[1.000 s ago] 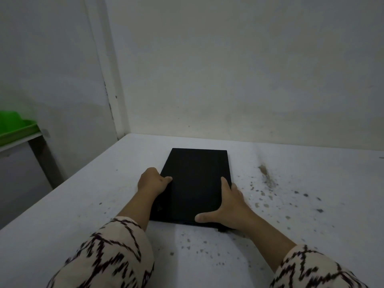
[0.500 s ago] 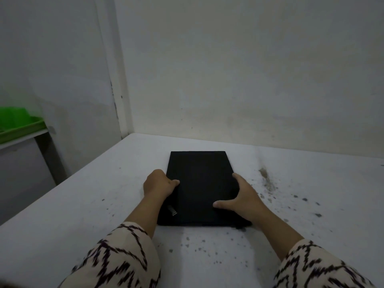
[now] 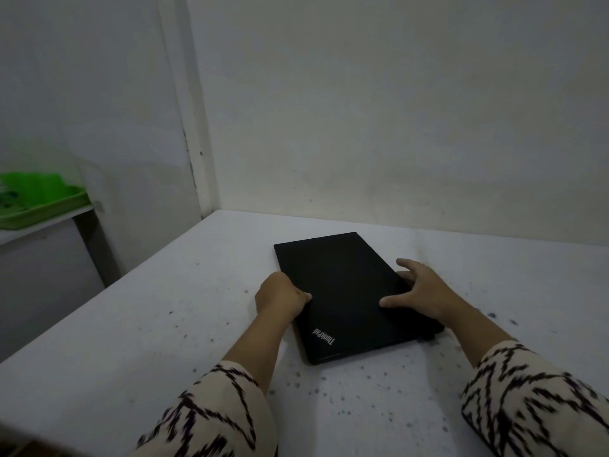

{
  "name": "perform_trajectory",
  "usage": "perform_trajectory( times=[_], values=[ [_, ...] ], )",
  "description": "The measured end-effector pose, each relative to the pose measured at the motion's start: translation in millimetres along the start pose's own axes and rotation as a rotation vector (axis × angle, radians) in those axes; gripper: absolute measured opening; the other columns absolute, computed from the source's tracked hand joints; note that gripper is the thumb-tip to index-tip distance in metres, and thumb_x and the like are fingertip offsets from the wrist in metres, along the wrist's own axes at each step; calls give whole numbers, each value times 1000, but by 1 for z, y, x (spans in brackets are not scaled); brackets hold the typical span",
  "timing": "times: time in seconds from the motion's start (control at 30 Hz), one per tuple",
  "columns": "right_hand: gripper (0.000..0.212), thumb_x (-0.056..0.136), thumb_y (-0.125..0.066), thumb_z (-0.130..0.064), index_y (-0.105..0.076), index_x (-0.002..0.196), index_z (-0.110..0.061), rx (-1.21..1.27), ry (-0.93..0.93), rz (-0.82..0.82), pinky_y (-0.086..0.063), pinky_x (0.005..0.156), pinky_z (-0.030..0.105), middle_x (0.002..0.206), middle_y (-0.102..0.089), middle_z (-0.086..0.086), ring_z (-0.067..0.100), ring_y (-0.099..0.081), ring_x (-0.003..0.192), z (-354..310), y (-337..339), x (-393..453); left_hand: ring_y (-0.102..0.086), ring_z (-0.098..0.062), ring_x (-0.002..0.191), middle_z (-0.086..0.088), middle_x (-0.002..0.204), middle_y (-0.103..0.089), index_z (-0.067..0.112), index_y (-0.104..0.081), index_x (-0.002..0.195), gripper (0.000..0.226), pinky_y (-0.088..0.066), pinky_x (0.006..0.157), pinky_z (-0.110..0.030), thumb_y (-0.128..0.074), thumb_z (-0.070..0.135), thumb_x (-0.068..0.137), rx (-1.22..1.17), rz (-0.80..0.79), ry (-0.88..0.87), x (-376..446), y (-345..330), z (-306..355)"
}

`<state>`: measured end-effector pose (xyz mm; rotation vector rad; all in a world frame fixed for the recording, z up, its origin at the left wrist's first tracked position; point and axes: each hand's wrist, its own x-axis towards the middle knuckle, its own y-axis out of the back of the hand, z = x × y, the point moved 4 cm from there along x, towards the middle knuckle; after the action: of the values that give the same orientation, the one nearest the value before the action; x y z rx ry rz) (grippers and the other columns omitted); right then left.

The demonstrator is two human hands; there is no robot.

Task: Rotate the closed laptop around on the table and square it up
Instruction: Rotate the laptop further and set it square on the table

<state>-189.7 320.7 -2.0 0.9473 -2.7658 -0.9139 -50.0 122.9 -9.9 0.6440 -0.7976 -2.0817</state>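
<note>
A closed black laptop lies flat on the white speckled table, long side running away from me and skewed, its far end leaning left. A silver logo shows near its front left corner. My left hand grips the laptop's left edge, thumb on the lid. My right hand holds the right edge, thumb pressed on the lid and fingers spread over the side. Both sleeves are cream with black zigzags.
Walls close off the table at the back and left, meeting in a corner. A green tray sits on a lower shelf at far left. Dark specks and a smudge mark the table at right.
The laptop has turned counter-clockwise between my hands, its near end swinging right and its logo coming into sight. My right hand has slid farther along the right edge.
</note>
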Motion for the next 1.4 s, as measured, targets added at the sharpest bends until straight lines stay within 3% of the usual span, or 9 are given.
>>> perform_trajectory(
  times=[0.27, 0.4, 0.53, 0.6, 0.7, 0.77, 0.93, 1.1, 1.4],
  values=[
    [103, 67, -86, -15, -24, 150, -11, -51, -8, 0, -40, 105, 34, 148, -42, 17, 30, -46, 133, 4, 4, 2, -67, -33, 100, -17, 111, -64, 5, -53, 101, 38, -57, 89, -42, -77, 23, 77, -72, -50, 21, 1, -7, 1],
    [100, 75, -80, -23, -17, 150, -8, -115, 0, 33, -38, 106, 35, 151, -36, 16, 30, -41, 137, -3, -2, -4, -64, -26, 77, -16, 95, -60, 4, -54, 104, 41, -52, 65, -31, -75, 27, 79, -33, -82, 30, 6, 2, 1],
    [68, 86, -67, -29, -31, 138, -7, -248, -11, 148, -44, 90, 28, 140, -48, 13, 30, -52, 124, -5, -17, -16, -61, -33, 107, -18, 117, -63, 0, -57, 114, 45, -48, 82, -34, -66, 33, 85, 133, -22, -118, 18, 6, 6],
    [62, 86, -63, -39, -36, 134, -11, -344, -41, 238, -46, 100, 39, 135, -54, 11, 30, -54, 121, -1, -24, -22, -54, -34, 117, -18, 128, -54, 3, -51, 123, 50, -47, 94, -38, -63, 36, 87, 193, -2, -173, 24, 6, 10],
    [62, 89, -51, -49, -38, 137, -13, -512, -119, 324, -25, 115, 53, 141, -48, 6, 29, -43, 132, 5, -33, -30, -38, -34, 129, -17, 138, -40, 9, -42, 133, 55, -41, 102, -40, -59, 37, 89, 287, -4, -276, 37, 4, 16],
    [63, 91, -44, -51, -35, 141, -14, -561, -132, 340, -20, 117, 55, 146, -42, 5, 28, -37, 137, 8, -38, -33, -34, -33, 131, -16, 140, -37, 10, -42, 133, 54, -40, 102, -41, -58, 37, 90, 320, -15, -334, 46, 4, 20],
    [59, 91, -42, -51, -39, 136, -14, -574, -151, 366, -33, 111, 47, 143, -45, 4, 26, -41, 133, 7, -40, -36, -31, -33, 133, -15, 142, -35, 10, -39, 136, 55, -39, 102, -44, -54, 37, 91, 362, -40, -381, 68, 5, 21],
    [59, 93, -40, -49, -35, 142, -17, -568, -176, 368, -24, 113, 48, 154, -32, 2, 26, -27, 141, 4, -44, -35, -34, -32, 132, -15, 142, -36, 9, -39, 137, 57, -39, 103, -45, -50, 41, 92, 405, -46, -400, 88, 5, 23],
    [56, 93, -43, -45, -38, 143, -20, -491, -165, 390, -21, 115, 45, 157, -28, -1, 22, -24, 144, 7, -41, -36, -48, -31, 124, -13, 137, -48, 8, -45, 132, 66, -43, 103, -47, -54, 54, 85, 396, -166, -365, 123, 4, 30]
  ],
)
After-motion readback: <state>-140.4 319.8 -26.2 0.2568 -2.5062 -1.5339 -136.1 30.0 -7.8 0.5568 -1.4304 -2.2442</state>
